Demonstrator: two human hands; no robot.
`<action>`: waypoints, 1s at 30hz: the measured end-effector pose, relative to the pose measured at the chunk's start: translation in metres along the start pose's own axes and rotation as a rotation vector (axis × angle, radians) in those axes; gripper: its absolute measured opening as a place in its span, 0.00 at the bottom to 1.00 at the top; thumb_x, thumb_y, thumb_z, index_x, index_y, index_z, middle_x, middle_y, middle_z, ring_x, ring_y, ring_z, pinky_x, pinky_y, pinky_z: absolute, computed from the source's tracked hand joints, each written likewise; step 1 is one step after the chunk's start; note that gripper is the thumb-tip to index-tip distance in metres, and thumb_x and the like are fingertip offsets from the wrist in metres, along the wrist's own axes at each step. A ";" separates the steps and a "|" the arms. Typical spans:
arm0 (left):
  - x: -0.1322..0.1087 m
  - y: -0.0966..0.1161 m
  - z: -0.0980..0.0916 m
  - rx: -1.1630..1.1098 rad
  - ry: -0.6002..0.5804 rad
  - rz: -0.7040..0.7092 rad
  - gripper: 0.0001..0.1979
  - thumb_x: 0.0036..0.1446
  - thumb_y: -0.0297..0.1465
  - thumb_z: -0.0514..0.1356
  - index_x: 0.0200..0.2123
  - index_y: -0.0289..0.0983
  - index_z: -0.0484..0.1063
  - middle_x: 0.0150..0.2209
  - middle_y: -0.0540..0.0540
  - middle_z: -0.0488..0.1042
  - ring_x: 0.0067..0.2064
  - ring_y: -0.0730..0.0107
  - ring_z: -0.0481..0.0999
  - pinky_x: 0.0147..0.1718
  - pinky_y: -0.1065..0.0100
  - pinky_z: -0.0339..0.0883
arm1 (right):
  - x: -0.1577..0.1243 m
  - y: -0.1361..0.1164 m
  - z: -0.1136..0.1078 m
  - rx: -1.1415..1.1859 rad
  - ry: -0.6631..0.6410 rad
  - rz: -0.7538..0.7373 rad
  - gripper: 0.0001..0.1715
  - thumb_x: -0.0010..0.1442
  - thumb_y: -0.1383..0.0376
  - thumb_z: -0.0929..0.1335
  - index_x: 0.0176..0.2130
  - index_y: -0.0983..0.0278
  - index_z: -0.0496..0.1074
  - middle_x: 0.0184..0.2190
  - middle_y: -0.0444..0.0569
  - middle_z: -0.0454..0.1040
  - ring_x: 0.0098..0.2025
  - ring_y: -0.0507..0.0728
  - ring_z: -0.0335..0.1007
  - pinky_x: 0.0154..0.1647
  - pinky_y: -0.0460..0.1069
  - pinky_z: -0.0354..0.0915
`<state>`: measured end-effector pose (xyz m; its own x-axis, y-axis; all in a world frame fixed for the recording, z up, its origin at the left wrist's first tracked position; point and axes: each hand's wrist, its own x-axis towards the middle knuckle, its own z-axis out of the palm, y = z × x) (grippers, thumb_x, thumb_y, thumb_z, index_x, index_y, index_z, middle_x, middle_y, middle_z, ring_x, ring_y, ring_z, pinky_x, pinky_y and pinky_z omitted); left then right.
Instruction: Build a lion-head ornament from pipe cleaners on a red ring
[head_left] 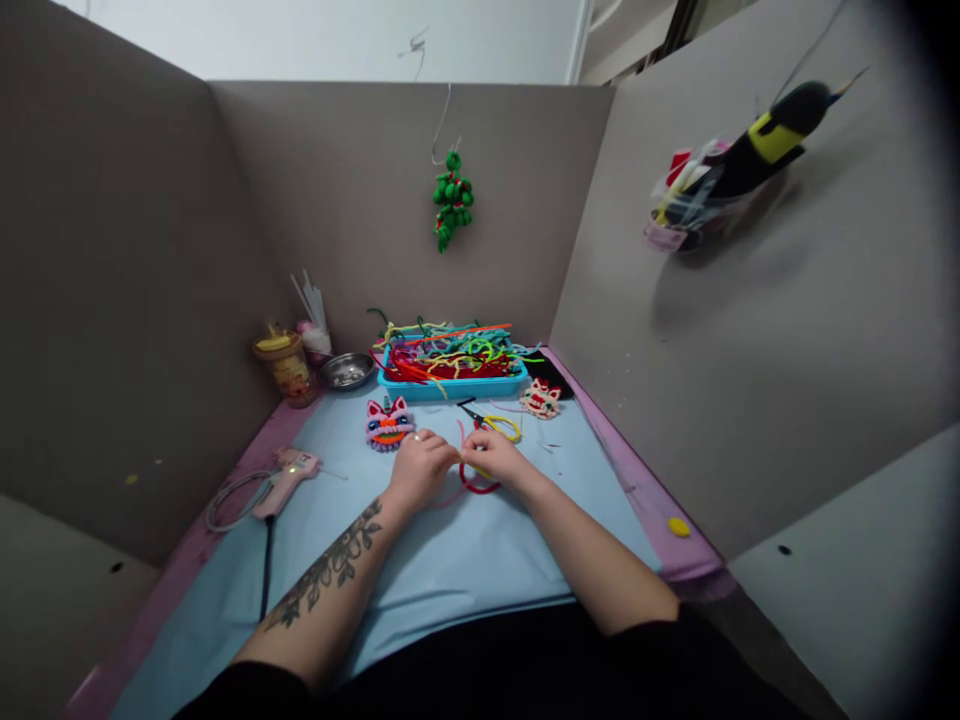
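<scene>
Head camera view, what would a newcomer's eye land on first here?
Probably the blue tray heaped with bright strands, at the far end of the blue cloth. Nearer the camera, the left hand and right hand meet beside a curved red strand. Above the tray, a green ornament hangs against the back panel.

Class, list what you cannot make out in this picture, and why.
Head view:
Which fuzzy stems left hand and right hand pinch: covered by their own grip.
Scissors, partly: behind right hand.
What lies in metal bowl: too small.
Left sleeve: cut off by bottom edge.
</scene>
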<state>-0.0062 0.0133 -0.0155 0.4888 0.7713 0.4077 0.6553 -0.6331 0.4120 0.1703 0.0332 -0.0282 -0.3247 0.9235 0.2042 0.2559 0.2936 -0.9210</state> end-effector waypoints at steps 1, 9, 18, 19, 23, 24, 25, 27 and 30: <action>-0.001 0.003 -0.001 0.030 -0.003 0.021 0.12 0.57 0.32 0.52 0.34 0.39 0.76 0.31 0.40 0.74 0.39 0.61 0.65 0.42 0.61 0.51 | 0.000 0.000 0.000 0.120 -0.041 0.122 0.11 0.46 0.63 0.68 0.18 0.65 0.67 0.13 0.39 0.62 0.18 0.48 0.55 0.21 0.45 0.53; 0.001 0.006 -0.004 -0.136 0.131 -0.098 0.13 0.56 0.36 0.53 0.30 0.38 0.75 0.30 0.42 0.73 0.37 0.63 0.66 0.42 0.63 0.53 | -0.002 0.001 -0.010 0.432 -0.049 0.288 0.20 0.48 0.52 0.68 0.28 0.67 0.74 0.22 0.48 0.72 0.22 0.50 0.63 0.19 0.43 0.54; 0.004 -0.007 0.003 -0.956 0.014 -0.513 0.18 0.45 0.43 0.61 0.25 0.32 0.71 0.22 0.50 0.68 0.24 0.75 0.62 0.26 0.72 0.53 | -0.003 -0.003 -0.010 0.044 0.077 -0.258 0.28 0.46 0.58 0.72 0.48 0.58 0.68 0.51 0.50 0.65 0.55 0.60 0.58 0.56 0.55 0.53; 0.003 -0.006 0.003 -0.994 -0.010 -0.531 0.18 0.44 0.43 0.62 0.25 0.32 0.71 0.21 0.51 0.67 0.23 0.77 0.61 0.24 0.73 0.51 | -0.003 -0.002 -0.007 0.061 0.077 -0.222 0.31 0.47 0.60 0.71 0.51 0.57 0.65 0.51 0.50 0.65 0.55 0.60 0.59 0.55 0.56 0.55; 0.002 -0.003 0.003 -1.076 -0.073 -0.568 0.18 0.43 0.43 0.63 0.25 0.32 0.70 0.18 0.53 0.64 0.21 0.79 0.57 0.22 0.73 0.47 | -0.006 -0.004 0.000 -0.028 0.132 -0.243 0.29 0.49 0.61 0.70 0.51 0.57 0.65 0.52 0.51 0.64 0.54 0.60 0.59 0.54 0.57 0.56; 0.002 -0.003 0.002 -1.075 -0.080 -0.559 0.17 0.43 0.43 0.63 0.25 0.32 0.70 0.18 0.53 0.64 0.21 0.79 0.57 0.22 0.73 0.47 | -0.007 -0.005 -0.001 -0.110 0.167 -0.296 0.23 0.49 0.61 0.70 0.47 0.57 0.69 0.52 0.50 0.63 0.56 0.60 0.56 0.55 0.58 0.53; 0.002 -0.002 0.002 -1.065 -0.083 -0.545 0.17 0.43 0.42 0.63 0.25 0.32 0.70 0.19 0.52 0.65 0.22 0.79 0.58 0.23 0.73 0.48 | -0.008 -0.007 -0.002 -0.201 0.203 -0.352 0.16 0.50 0.61 0.70 0.41 0.58 0.72 0.53 0.50 0.62 0.57 0.61 0.53 0.57 0.58 0.51; 0.001 -0.002 0.003 -1.031 -0.087 -0.512 0.17 0.44 0.42 0.63 0.25 0.32 0.71 0.21 0.51 0.67 0.23 0.77 0.60 0.25 0.73 0.51 | -0.009 -0.009 -0.005 -0.358 0.248 -0.445 0.06 0.51 0.62 0.70 0.33 0.58 0.75 0.53 0.49 0.61 0.59 0.62 0.48 0.59 0.59 0.47; 0.001 -0.005 0.006 -0.956 -0.102 -0.472 0.17 0.45 0.42 0.61 0.25 0.32 0.71 0.22 0.50 0.68 0.24 0.76 0.62 0.26 0.72 0.53 | -0.010 -0.011 -0.008 -0.474 0.223 -0.504 0.04 0.53 0.63 0.69 0.29 0.58 0.76 0.48 0.49 0.65 0.57 0.62 0.49 0.57 0.59 0.48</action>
<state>-0.0053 0.0176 -0.0218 0.3792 0.9253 -0.0115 0.0893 -0.0243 0.9957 0.1778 0.0226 -0.0175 -0.3272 0.6610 0.6753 0.5075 0.7258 -0.4644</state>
